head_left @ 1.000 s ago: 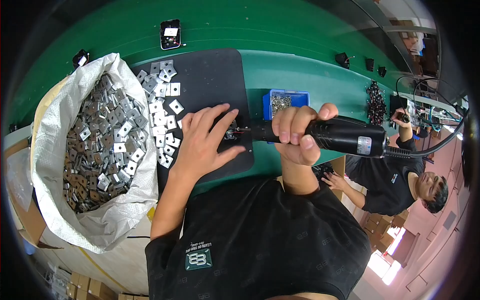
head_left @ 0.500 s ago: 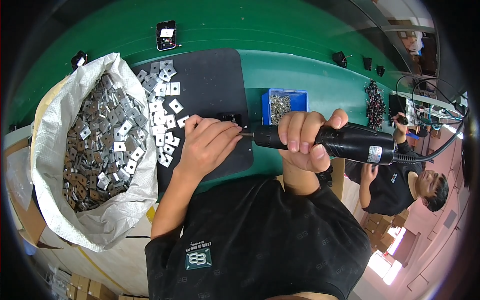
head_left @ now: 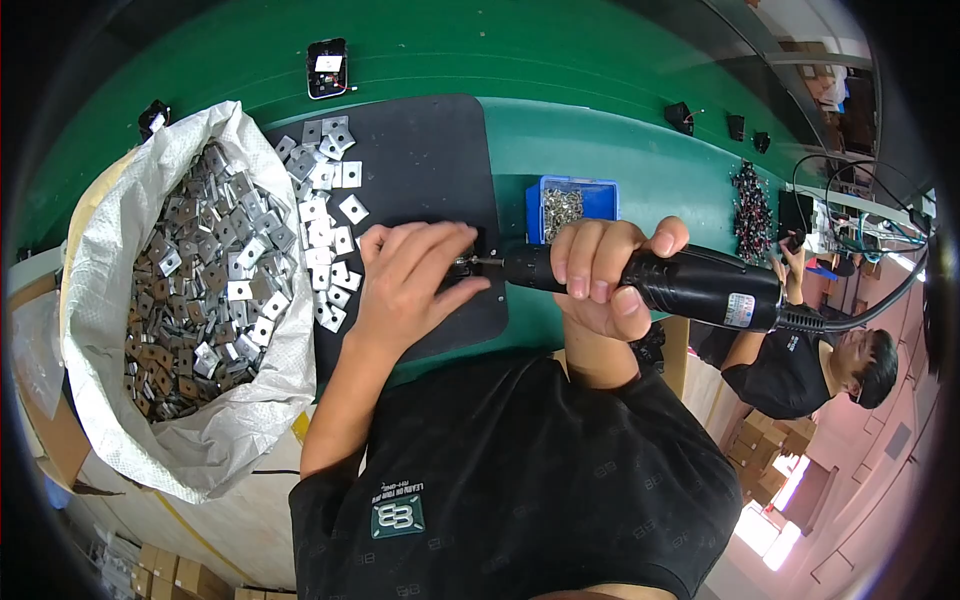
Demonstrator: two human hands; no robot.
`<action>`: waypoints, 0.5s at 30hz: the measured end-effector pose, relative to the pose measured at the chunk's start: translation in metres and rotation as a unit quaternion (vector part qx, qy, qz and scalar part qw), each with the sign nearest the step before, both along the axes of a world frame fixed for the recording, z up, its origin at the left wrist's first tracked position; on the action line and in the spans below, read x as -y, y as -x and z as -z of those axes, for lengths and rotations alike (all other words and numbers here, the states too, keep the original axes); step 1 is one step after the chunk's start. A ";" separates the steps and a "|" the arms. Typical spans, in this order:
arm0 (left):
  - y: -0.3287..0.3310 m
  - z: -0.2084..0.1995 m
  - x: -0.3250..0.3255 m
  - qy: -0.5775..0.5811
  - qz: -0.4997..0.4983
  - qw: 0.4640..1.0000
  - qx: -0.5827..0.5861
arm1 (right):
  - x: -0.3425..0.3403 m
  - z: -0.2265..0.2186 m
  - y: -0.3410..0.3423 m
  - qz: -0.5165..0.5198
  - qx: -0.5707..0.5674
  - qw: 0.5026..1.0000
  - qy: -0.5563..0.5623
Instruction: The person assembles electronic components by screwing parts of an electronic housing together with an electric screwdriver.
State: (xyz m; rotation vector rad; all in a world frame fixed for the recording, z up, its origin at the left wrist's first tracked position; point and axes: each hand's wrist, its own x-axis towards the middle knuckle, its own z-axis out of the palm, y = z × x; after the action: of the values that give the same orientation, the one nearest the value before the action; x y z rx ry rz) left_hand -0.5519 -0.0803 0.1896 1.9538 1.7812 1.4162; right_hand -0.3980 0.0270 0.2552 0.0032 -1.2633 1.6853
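Note:
My right hand [head_left: 612, 278] is wrapped round a black corded electric screwdriver [head_left: 705, 285], which lies nearly level with its bit [head_left: 490, 262] pointing left. The bit's tip meets a small black part [head_left: 466, 268] on the black mat [head_left: 430, 150]. Over that part my left hand [head_left: 408, 278] is curled, fingers on its far side and thumb on the near side. Most of the part is hidden under the fingers. Left of this hand, several square metal plates with centre holes [head_left: 320, 240] are scattered on the mat.
A white woven sack [head_left: 95, 330] full of similar plates stands at the left. Beyond my right hand is a blue bin [head_left: 600, 200] of small screws. A black-cased device [head_left: 328, 70] lies on the green belt [head_left: 430, 50]. At the right, a co-worker [head_left: 800, 365] works.
My left thumb has moved nearer to me, away from the fingers, so more of the black part shows. The screwdriver has shifted slightly left. The co-worker's hands have moved.

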 end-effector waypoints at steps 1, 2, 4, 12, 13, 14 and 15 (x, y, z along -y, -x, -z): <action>0.002 -0.004 0.002 0.054 -0.011 0.998 -0.009 | 0.001 0.003 0.000 0.014 0.010 1.000 0.003; 0.003 -0.005 0.003 0.108 -0.022 0.994 -0.018 | 0.001 0.007 0.001 0.027 0.020 0.999 0.005; 0.007 0.002 0.005 0.150 -0.006 0.988 -0.031 | 0.003 0.014 0.003 0.039 0.033 0.999 0.016; 0.004 0.008 -0.001 0.160 0.002 0.986 -0.043 | -0.002 0.035 0.010 0.050 0.036 0.998 -0.013; 0.003 0.009 -0.001 0.161 0.002 0.986 -0.043 | -0.002 0.037 0.010 0.050 0.035 0.998 -0.012; 0.002 0.010 -0.002 0.156 -0.004 0.987 -0.041 | -0.002 0.038 0.010 0.050 0.036 0.998 -0.011; 0.002 0.011 -0.002 0.151 -0.009 0.988 -0.040 | -0.002 0.039 0.010 0.050 0.037 0.998 -0.013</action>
State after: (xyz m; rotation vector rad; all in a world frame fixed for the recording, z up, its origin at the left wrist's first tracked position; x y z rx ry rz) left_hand -0.5537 -0.0780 0.1789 1.8599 1.9216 1.0118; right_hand -0.4080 0.0293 0.2158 -0.1064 -1.3190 1.5957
